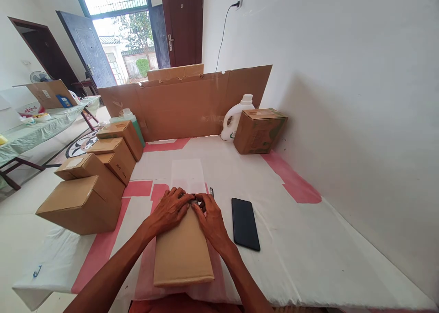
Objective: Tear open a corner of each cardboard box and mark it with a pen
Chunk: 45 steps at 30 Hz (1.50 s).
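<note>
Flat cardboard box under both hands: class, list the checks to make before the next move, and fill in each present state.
1. Both hands on the far end of the flat cardboard box: left hand, right hand: ok.
2. Box lies flat on the table: ok.
3. Black phone apart from the box: ok.
4. Small dark item by the right hand identified: cannot tell.
5. Stacked boxes apart from the left arm: ok.

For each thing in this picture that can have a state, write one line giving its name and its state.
flat cardboard box: lying flat, both hands on its far end
left hand: pressing the box end
right hand: pressing beside it
phone: screen dark
white jug: upright, capped
four stacked boxes: closed
front door: open
</note>
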Motion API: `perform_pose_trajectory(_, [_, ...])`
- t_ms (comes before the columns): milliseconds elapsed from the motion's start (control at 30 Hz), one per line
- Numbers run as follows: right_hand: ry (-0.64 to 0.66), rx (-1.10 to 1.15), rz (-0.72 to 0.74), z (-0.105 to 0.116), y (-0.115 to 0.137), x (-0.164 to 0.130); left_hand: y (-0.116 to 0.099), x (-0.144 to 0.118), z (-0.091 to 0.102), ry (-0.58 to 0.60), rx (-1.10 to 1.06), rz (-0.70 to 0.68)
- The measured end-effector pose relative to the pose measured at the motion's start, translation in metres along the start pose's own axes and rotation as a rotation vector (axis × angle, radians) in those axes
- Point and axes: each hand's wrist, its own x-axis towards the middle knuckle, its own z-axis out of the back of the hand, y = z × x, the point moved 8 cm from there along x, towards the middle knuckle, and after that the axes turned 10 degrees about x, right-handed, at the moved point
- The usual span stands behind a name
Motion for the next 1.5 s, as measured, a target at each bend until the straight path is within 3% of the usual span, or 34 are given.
perform_pose_trajectory(567, [0.032,0.121,0.001,0.001,-0.011,0.004,0.002,-0.002,-0.001,0.033,-0.007,0.059])
perform_pose_trajectory(767, [0.050,0.177,-0.041,-0.001,-0.022,0.004,0.007,-0.003,0.000,0.054,-0.025,0.173])
perform_pose_trajectory(1033, [0.220,0.130,-0.002,0.000,-0.011,0.012,0.010,-0.002,0.000,0.102,-0.072,0.274])
perform_pose_trajectory(1200, [0.250,0.141,-0.008,0.000,-0.009,0.018,0.022,0.011,-0.001,0.120,-0.194,0.482])
perform_pose_trajectory(1500, [0.146,0.169,-0.043,-0.001,-0.014,0.010,0.032,0.022,-0.005,0.116,-0.159,0.663])
